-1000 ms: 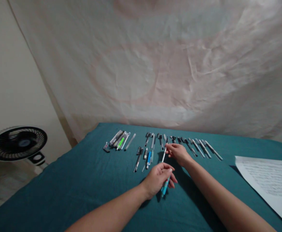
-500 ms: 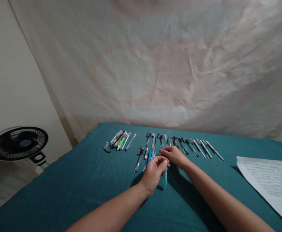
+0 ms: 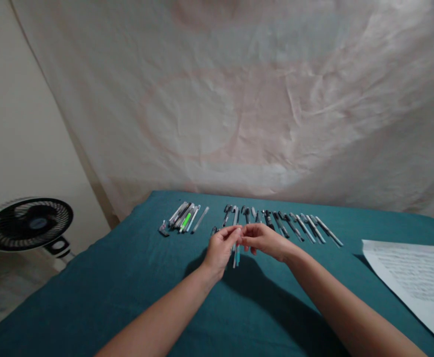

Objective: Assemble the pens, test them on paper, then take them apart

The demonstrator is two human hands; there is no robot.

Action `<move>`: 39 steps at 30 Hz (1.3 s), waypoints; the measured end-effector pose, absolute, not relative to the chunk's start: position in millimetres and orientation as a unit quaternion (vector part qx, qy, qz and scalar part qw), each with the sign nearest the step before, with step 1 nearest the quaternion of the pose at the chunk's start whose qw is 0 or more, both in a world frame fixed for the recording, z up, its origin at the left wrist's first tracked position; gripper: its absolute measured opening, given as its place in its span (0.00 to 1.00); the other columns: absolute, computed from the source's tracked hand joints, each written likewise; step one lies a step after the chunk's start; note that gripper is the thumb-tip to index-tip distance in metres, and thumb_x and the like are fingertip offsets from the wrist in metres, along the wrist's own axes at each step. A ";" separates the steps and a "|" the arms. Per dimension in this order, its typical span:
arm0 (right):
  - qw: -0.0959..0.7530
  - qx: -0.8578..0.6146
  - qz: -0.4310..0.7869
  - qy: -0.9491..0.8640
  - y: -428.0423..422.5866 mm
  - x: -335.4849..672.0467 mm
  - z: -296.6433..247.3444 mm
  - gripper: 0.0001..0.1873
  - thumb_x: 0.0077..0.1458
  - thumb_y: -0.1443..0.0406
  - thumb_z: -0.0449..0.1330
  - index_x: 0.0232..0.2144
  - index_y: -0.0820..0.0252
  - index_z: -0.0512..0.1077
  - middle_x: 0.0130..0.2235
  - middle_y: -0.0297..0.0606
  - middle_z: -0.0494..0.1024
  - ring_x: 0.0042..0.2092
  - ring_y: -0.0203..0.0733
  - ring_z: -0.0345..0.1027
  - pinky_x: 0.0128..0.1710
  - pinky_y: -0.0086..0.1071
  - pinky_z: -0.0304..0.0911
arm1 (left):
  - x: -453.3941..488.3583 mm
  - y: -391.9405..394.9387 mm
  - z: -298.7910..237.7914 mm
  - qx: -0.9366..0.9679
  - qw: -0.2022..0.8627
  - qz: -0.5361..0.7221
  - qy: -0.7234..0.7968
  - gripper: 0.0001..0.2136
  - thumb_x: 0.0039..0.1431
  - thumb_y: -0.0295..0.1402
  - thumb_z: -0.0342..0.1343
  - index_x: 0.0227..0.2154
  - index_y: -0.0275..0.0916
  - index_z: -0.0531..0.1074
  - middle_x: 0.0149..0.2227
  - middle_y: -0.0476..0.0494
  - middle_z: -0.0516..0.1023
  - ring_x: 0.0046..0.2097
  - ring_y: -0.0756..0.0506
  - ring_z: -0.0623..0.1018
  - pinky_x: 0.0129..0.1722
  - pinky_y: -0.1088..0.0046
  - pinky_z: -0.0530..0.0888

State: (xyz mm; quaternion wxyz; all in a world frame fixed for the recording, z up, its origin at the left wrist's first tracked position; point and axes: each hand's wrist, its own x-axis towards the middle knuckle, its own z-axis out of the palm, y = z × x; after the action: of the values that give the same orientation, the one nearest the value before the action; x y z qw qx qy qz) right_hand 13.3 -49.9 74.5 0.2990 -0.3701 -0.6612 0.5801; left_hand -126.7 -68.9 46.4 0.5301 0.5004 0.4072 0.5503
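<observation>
My left hand and my right hand meet over the near row of pens, fingertips pinched close together. Below the fingers show the lower ends of a teal pen and a pale slim pen. The teal pen's upper part runs up behind my left fingers, which seem closed on it. Whether it touches the cloth is unclear. My right thumb and forefinger are pinched at the same spot, and what lies between them is hidden. Most of the near row is covered by my hands.
Beyond my hands, a row of pens fans out to the right. A bunch of pens with a bright green one lies at left, beside a small dark piece. A written sheet rests at right on the green cloth. A fan stands left.
My left hand has moved left and slightly up, bringing the teal pen from the right to the near row. My right hand has shifted left, and its fingertips now meet the left ones.
</observation>
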 end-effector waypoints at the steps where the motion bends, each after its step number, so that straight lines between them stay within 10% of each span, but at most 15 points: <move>1: 0.296 -0.383 0.582 -0.653 -47.9 14.9 72.3 0.15 0.40 0.57 0.61 0.24 0.65 0.66 0.23 0.31 0.69 0.23 0.28 0.61 0.20 0.22 0.56 | -128.4 -68.2 47.7 0.537 0.497 0.532 0.426 0.18 0.50 0.41 0.50 0.40 0.34 0.69 0.36 0.41 0.74 0.36 0.48 0.72 0.37 0.72 0.67; 11: 0.230 -0.505 0.600 -0.576 -38.2 15.3 36.9 0.16 0.40 0.69 0.60 0.32 0.63 0.57 0.18 0.30 0.70 0.20 0.34 0.66 0.17 0.27 0.64 | -146.2 -70.7 52.1 0.790 0.016 0.266 0.552 0.10 0.55 0.26 0.42 0.37 0.40 0.65 0.35 0.46 0.71 0.41 0.46 0.66 0.43 0.66 0.58; 39: 0.216 -0.533 0.381 -0.724 -41.6 5.7 21.2 0.11 0.45 0.70 0.51 0.35 0.64 0.60 0.23 0.35 0.72 0.20 0.31 0.66 0.16 0.20 0.56 | -142.7 -73.6 39.9 0.833 0.001 0.232 0.502 0.14 0.53 0.23 0.41 0.39 0.40 0.67 0.36 0.43 0.68 0.43 0.46 0.65 0.44 0.66 0.59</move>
State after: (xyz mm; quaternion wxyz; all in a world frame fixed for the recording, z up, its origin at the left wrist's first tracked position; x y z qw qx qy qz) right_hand 5.7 -41.6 21.2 0.2157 -0.5333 -0.7239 0.3808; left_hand -142.7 -73.6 39.9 0.0014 0.8329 0.5025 0.2318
